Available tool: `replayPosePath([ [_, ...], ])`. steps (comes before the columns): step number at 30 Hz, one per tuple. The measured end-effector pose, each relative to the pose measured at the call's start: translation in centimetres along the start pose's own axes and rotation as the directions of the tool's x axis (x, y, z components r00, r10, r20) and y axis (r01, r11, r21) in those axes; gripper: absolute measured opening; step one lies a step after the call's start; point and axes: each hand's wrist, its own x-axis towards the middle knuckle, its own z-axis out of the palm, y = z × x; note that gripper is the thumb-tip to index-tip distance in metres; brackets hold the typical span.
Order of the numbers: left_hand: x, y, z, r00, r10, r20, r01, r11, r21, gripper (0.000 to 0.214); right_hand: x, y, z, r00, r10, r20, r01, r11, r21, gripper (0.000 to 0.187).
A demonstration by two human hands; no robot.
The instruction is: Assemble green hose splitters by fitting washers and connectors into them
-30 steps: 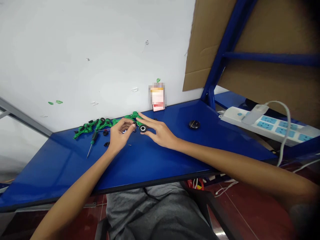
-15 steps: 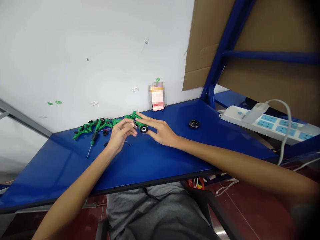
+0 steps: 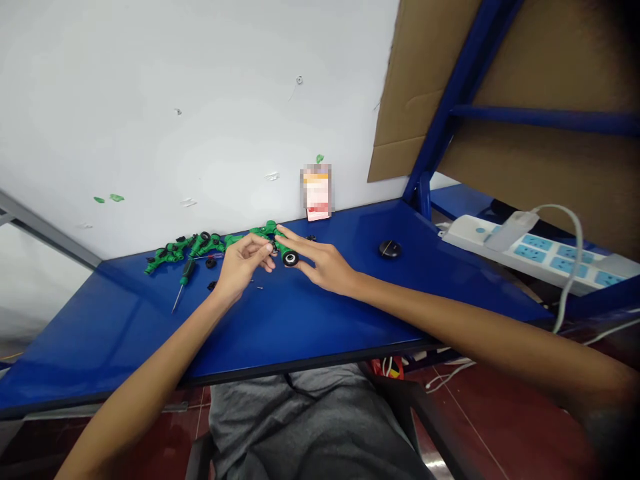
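The right hand [image 3: 324, 265] grips a green piece [image 3: 281, 247], long axis running outward, wheel [image 3: 290, 258] nearest. Alongside, the left hand [image 3: 243, 263] pinches a dark bit [image 3: 275, 247].

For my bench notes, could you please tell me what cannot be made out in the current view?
Head view:
Small part in the left hand: mostly covered by that hand.
Green wheeled piece: partly behind the right hand.
Pale item by the wall: pixelated.
Power strip: cut off by the picture's right edge.
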Motion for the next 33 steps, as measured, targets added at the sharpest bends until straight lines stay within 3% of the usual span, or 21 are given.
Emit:
replayPosePath([
  [8, 0.0, -0.9, 0.1, 1.0, -0.004, -0.009, 0.004, 0.999, -0.036, 0.043, -0.2, 0.0, 0.1, 1.0, 0.026, -0.001, -0.026, 1.0, -0.014, 0.066],
  [17, -0.1, -0.9, 0.7, 0.996, 0.087, -0.022, -0.087, 0.996, -0.009, 0.041, -0.3, 0.1, 0.3, 1.0, 0.006, -0.01, -0.007, 0.998, -0.056, 0.066],
  [25, 0.3, -0.4, -0.4, 0.997, 0.015, -0.076, -0.022, 0.996, -0.087, 0.031, 0.4, 0.1, -0.1, 0.997, -0.02, -0.068, 0.019, 1.0, -0.017, 0.06],
  [28, 0.2, -0.3, -0.6, 0.989, 0.138, -0.057, -0.134, 0.988, 0.073, 0.027, 0.5, 0.2, 0.2, 0.996, 0.023, -0.083, -0.015, 0.995, 0.094, 0.059],
  [33, -0.3, -0.3, -0.3, 0.938, 0.345, -0.034, -0.307, 0.873, 0.379, 0.02, 0.7, 0.5, 0.6, 0.99, 0.127, -0.059, -0.104, 0.949, 0.296, 0.063],
])
